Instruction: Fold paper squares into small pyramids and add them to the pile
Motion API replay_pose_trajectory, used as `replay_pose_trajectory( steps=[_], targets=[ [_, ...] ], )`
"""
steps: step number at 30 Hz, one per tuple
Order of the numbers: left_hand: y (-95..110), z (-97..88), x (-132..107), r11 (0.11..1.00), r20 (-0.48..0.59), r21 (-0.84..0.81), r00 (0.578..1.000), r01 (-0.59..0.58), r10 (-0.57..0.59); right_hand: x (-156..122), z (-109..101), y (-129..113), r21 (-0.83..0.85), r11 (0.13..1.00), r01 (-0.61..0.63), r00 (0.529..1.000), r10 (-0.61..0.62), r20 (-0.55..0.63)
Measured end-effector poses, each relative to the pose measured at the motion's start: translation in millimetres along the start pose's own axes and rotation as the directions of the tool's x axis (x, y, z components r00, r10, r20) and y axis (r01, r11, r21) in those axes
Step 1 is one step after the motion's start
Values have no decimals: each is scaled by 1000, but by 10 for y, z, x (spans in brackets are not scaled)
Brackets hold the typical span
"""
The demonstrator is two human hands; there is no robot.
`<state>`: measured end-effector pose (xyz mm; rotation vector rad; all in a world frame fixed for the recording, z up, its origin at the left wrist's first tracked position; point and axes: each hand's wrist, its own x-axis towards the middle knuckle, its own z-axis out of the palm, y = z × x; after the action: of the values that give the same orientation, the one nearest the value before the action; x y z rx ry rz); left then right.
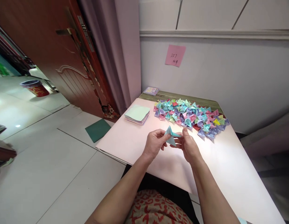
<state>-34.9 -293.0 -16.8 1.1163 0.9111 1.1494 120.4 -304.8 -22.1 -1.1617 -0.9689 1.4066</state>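
Note:
A light-blue folded paper piece (170, 137), pointed at its top and bottom, is held above the table between my two hands. My left hand (155, 143) pinches its left side between thumb and fingers. On the other side, my right hand (188, 143) grips the right part, its thumb raised and its fingers partly behind the paper. Beyond my hands lies a wide heap of small folded paper shapes (188, 115) in blue, purple, pink, green, red and yellow. To the left of the heap sits a stack of square paper sheets (137, 113), pale green on top.
The pale table (125, 140) has a greenish wooden strip (181, 95) at its back, bearing a small packet (151, 91). A pink note (175, 56) is on the wall. Dark green paper (97, 130) lies on the floor by a brown door (65, 56); a bin (34, 88) stands farther left.

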Motion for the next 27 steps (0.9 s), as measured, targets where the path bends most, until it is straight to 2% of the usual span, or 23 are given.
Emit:
replay_pose_trajectory(
  steps=[4, 8, 13, 19, 23, 27],
  targets=[
    [5, 7, 6, 1000, 22, 22, 1000, -11, 10, -7, -30, 15, -35, 999, 10, 1000, -10, -19],
    [-9, 34, 22, 1000, 32, -10, 999, 22, -22, -30, -20, -15, -148, 986, 83, 996, -89, -33],
    [45, 66, 10, 995, 79, -88, 996, 37, -30, -9, -19, -46, -177, 968, 175, 983, -182, -20],
    [149, 76, 6, 993, 12, 71, 995, -98, 97, 20, 37, -151, -316, 901, 296, 949, -314, -5],
    [178, 69, -39, 994, 16, 68, 996, -86, 85, -11, 35, -193, -300, 890, 343, 936, -351, 30],
    [204, 88, -95, 999, 112, -21, 993, -26, 28, -40, 35, -161, -243, 919, 310, 942, -332, -52]
  ],
)
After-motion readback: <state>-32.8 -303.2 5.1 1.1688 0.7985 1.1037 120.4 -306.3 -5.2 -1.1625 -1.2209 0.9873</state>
